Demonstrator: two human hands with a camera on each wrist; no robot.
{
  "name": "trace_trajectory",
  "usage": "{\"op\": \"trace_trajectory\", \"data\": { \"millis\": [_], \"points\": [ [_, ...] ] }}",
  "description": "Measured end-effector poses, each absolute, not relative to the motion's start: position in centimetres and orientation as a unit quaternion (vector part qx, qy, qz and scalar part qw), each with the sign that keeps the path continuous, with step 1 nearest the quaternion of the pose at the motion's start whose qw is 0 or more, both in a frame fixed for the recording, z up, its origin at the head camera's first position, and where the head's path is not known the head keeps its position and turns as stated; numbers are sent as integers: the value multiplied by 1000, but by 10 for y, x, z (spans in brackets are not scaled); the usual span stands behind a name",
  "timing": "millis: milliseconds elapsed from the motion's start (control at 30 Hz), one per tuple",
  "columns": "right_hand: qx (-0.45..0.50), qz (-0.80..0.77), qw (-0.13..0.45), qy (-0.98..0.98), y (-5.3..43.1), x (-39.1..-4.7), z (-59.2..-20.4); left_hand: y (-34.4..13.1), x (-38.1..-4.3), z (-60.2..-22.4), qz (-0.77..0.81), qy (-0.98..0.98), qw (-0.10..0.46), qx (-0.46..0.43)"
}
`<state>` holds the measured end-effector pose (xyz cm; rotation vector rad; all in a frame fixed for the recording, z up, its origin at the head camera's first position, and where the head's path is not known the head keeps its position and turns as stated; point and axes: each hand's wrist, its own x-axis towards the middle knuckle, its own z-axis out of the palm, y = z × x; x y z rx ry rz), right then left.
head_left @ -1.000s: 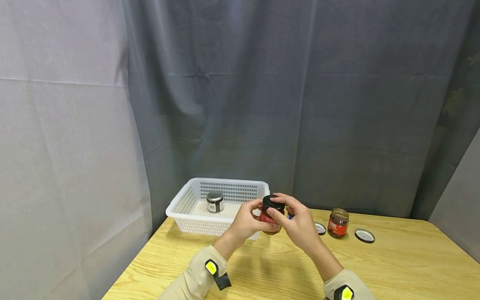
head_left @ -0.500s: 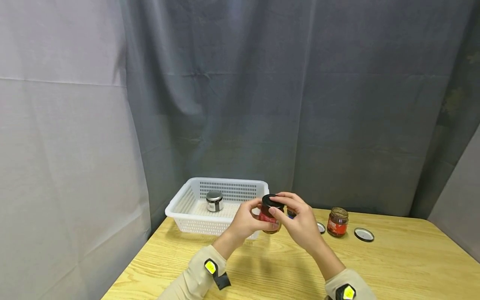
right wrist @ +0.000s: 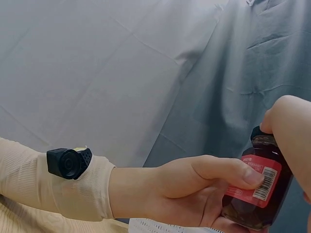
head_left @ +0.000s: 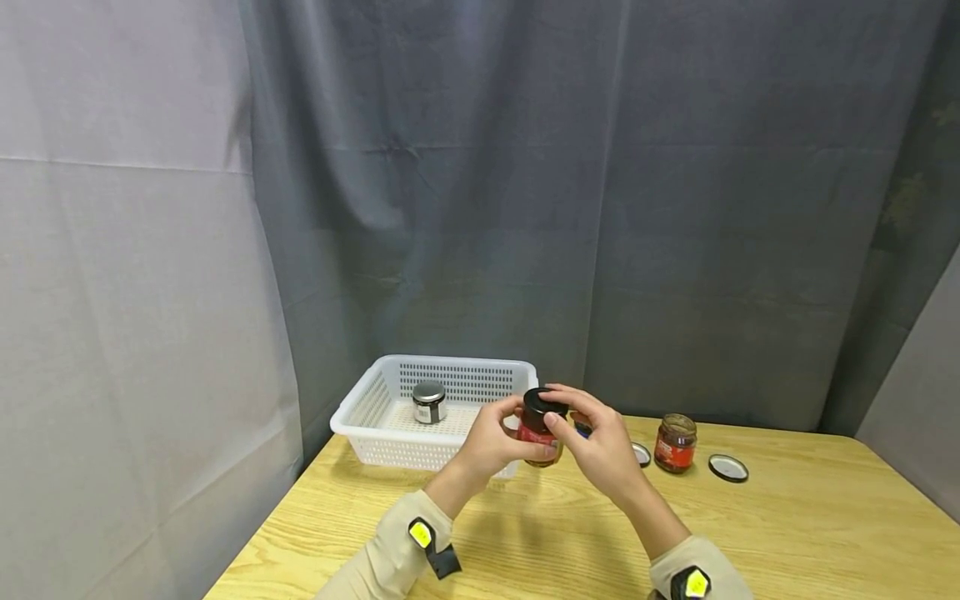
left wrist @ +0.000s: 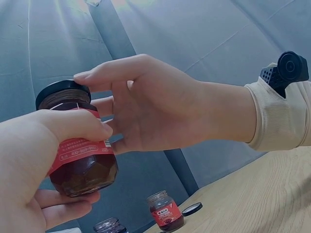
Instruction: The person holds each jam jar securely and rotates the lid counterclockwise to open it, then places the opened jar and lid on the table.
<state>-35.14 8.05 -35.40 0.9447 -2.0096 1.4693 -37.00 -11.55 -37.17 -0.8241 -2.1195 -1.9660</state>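
Note:
A glass jar [head_left: 534,435] with a red label and dark contents is held upright above the table in my left hand [head_left: 491,442]. In the left wrist view, the left thumb lies across the label and fingers curl beneath the jar [left wrist: 85,172]. My right hand [head_left: 600,442] pinches the black lid [head_left: 542,399] at the rim with thumb and fingers. The lid sits on the jar's mouth; whether it is loose I cannot tell. Label and barcode face the right wrist view, where the right hand [right wrist: 291,131] partly covers the jar.
Left of the hands stands a white perforated basket [head_left: 367,434], with a silver-lidded jar [head_left: 429,403] inside. On the right are a lidless red-labelled jar [head_left: 676,446] and two upturned lids, one [head_left: 728,468] beside it. Another lidless jar [left wrist: 110,225] is partly hidden behind the right hand.
My right thumb has shifted slightly along the lid's rim, and its fingers have moved a little over the top. The left hand and jar stay nearly still.

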Motion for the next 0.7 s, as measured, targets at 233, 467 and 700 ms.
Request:
{"op": "trace_trajectory", "data": {
  "millis": [233, 467, 700],
  "points": [
    [373, 548, 235, -711, 81, -351, -354, -115, -369, -371, -660, -693, 58, -284],
    [345, 542, 239, -727, 78, -353, -356, -114, -368, -372, -659, -690, 54, -293],
    [351, 537, 235, -730, 77, -353, -354, -114, -368, -374, -659, -692, 43, -291]
  ]
}}
